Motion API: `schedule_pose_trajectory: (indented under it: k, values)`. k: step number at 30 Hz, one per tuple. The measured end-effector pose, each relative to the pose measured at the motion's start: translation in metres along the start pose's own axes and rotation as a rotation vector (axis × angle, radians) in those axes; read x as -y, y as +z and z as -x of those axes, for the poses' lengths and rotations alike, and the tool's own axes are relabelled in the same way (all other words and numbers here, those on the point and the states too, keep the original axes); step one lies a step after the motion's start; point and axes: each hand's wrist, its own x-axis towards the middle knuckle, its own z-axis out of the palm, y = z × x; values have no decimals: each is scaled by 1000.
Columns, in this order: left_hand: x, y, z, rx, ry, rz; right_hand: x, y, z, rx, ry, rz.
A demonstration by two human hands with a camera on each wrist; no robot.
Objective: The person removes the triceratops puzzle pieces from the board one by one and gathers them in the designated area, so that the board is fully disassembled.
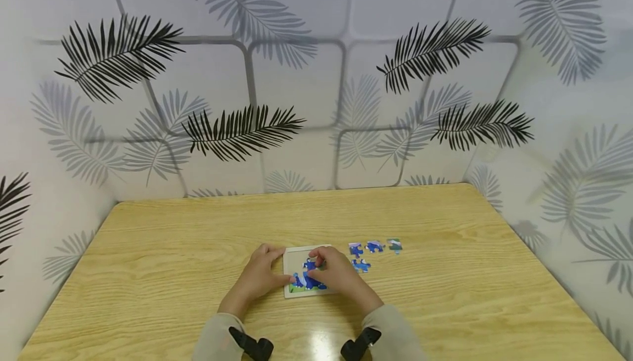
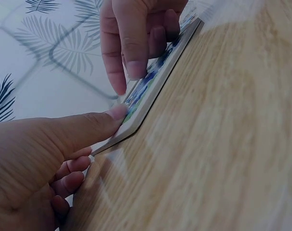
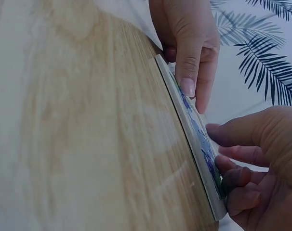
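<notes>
A white-framed puzzle board point(image 1: 293, 259) lies flat on the wooden table point(image 1: 198, 251), partly filled with blue pieces. My left hand point(image 1: 258, 276) holds its left side. The thumb point(image 2: 95, 126) presses on the near corner and the other fingers curl against the edge. My right hand point(image 1: 335, 271) lies over the board's right half, with its fingertips point(image 2: 135, 67) pressing down on the blue pieces. In the right wrist view the board point(image 3: 188, 129) shows edge-on between both hands. Whether a loose piece lies under the right fingers is hidden.
Several loose puzzle pieces lie just right of the board: one point(image 1: 355, 249), another point(image 1: 374, 246), a greenish one point(image 1: 394, 245) and one nearer point(image 1: 361, 265). Leaf-patterned walls point(image 1: 316, 103) close in the table at the back and both sides.
</notes>
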Motion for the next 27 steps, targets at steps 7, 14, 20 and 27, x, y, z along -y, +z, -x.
schedule_pose_trajectory:
  k: [7, 14, 20, 27]
  values:
    - [-1, 0, 1, -2, 6, -1, 1, 0, -2, 34, 38, 67]
    - [-2, -1, 1, -3, 9, -11, 0, 0, -4, 44, 57, 74]
    - [-1, -1, 0, 1, 16, -20, 1, -1, -4, 40, 60, 57]
    - [-1, -1, 1, 8, 2, -12, 4, 0, -1, 12, 67, 12]
